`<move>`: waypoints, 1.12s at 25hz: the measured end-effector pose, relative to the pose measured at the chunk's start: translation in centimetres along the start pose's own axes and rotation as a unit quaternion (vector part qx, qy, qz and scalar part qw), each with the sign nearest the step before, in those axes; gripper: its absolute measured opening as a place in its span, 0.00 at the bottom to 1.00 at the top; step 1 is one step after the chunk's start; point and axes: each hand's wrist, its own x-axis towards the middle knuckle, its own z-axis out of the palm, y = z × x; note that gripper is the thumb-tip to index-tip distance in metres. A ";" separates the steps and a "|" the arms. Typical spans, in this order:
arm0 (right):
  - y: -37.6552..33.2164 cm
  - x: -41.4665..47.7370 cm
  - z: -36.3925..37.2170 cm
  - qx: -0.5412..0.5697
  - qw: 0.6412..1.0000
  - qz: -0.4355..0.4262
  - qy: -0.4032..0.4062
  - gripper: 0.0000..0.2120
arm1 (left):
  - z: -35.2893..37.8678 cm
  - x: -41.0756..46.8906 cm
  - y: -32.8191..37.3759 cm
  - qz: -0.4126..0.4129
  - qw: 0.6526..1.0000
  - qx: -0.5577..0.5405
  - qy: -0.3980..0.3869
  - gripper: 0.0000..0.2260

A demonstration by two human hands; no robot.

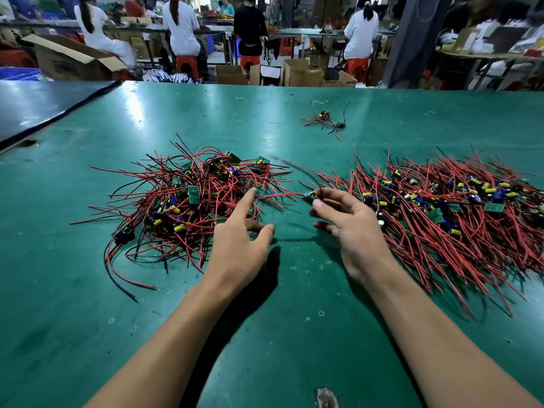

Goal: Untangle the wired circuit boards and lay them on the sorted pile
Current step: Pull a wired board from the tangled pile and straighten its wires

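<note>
Bench (88, 319) green and scuffed, nearest. Just right of tangle (191, 195), left hand (235, 240) with fingers straight and spread, gripping nothing, forefinger over its outer red wires. Farther right of tangle, right hand (350, 228) pinching a small board (311, 195) between thumb and fingertips, red lead (279, 195) running back toward tangle. Well right of tangle, pile (456, 210), wires combed roughly one way. Beyond tangle and rightward, stray bunch (326, 120); nearly straight beyond tangle, rubber band (239, 122). Far behind tangle, seated workers (181, 25).
</note>
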 end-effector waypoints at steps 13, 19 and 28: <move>-1.0 -0.1 -0.9 0.206 0.954 0.134 -0.170 0.07 | -0.3 0.2 2.0 -0.185 0.910 -0.369 -0.025 0.08; 0.3 -0.7 0.7 0.082 0.969 0.137 -0.190 0.10 | 0.3 0.0 2.2 -0.245 0.848 -0.445 -0.148 0.13; 0.0 -0.4 -0.1 0.006 0.987 0.087 -0.138 0.07 | 0.1 -0.2 2.2 -0.247 0.836 -0.463 -0.160 0.24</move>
